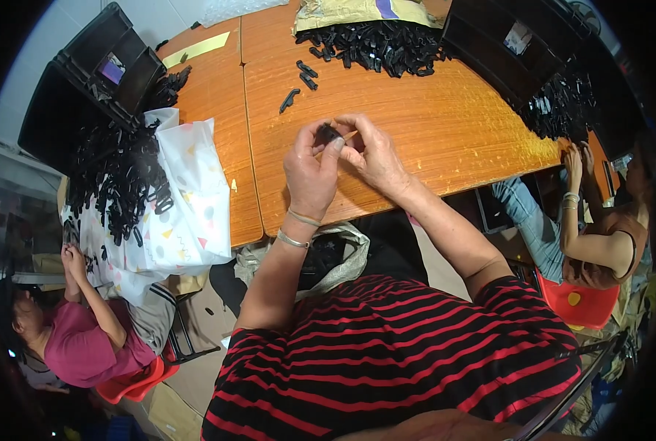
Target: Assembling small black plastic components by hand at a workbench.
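Above the near part of the wooden table point(431, 140), my two hands meet. My left hand point(309, 173) is closed around a small black piece point(328, 133), largely covered by the fingers. My right hand point(379, 158) pinches a thin tan stick point(350, 135), whose tip is against or close to the black piece; contact cannot be made out. Beyond my hands lie a few loose black plastic pieces: one curved piece point(290, 101) and a couple of shorter ones point(308, 79).
At the far edge, a heap of black pieces point(379, 51) lies before a tan sack point(350, 13). Black bins point(100, 70) stand left and right point(515, 44). More pieces cover a patterned white sheet point(195, 184). An open woven bag point(350, 261) sits at my lap. People work at left point(93, 338) and right point(600, 242).
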The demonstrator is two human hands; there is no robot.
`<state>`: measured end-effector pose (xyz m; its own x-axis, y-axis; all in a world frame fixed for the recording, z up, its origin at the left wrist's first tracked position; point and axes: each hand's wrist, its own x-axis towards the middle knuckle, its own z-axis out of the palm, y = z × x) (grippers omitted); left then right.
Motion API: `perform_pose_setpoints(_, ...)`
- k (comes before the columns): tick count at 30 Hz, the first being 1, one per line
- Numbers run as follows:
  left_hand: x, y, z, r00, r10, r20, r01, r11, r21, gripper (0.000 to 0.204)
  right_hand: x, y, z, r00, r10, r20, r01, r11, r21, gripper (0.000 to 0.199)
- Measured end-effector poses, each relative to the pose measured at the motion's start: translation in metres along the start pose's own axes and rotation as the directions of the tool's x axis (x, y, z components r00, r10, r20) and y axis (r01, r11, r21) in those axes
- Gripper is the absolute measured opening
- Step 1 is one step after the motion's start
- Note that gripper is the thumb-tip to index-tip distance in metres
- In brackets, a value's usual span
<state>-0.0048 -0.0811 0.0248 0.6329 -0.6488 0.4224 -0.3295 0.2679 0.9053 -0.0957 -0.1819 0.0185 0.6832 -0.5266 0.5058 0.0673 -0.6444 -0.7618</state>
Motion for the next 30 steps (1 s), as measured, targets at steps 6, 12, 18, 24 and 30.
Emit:
perform_pose_setpoints(6, 0.000, 0.007, -0.001, 1.000, 0.007, 0.015, -0.008, 0.998, 0.068, 0.021, 0.001, -0.001, 0.001, 1.000, 0.003, -0.013, -0.003, 1.000, -0.019, 0.040)
perform_pose_setpoints(12, 0.001, 0.001, -0.010, 0.996, 0.084, 0.041, -0.089, 0.985, 0.148, 0.015, -0.002, -0.003, 0.005, 1.000, 0.026, 0.004, -0.026, 1.000, -0.001, 0.033)
perform_pose_setpoints(18, -0.012, -0.005, -0.019, 0.985, -0.149, 0.089, 0.158, 0.982, -0.102, 0.014, -0.009, -0.001, 0.015, 0.988, 0.110, 0.107, -0.110, 0.994, -0.006, 0.031)
perform_pose_setpoints(24, -0.060, -0.001, -0.062, 0.832, -0.437, 0.342, 0.334, 0.887, 0.320, 0.017, -0.003, 0.019, -0.001, 0.574, 0.018, 0.819, -0.204, 0.971, 0.122, 0.031)
perform_pose_setpoints(30, -0.113, 0.002, -0.084, 0.867, -0.130, 0.480, -0.201, 0.791, 0.577, 0.020, 0.055, 0.082, -0.015, 0.768, 0.349, 0.537, -0.381, 0.923, -0.054, 0.026)
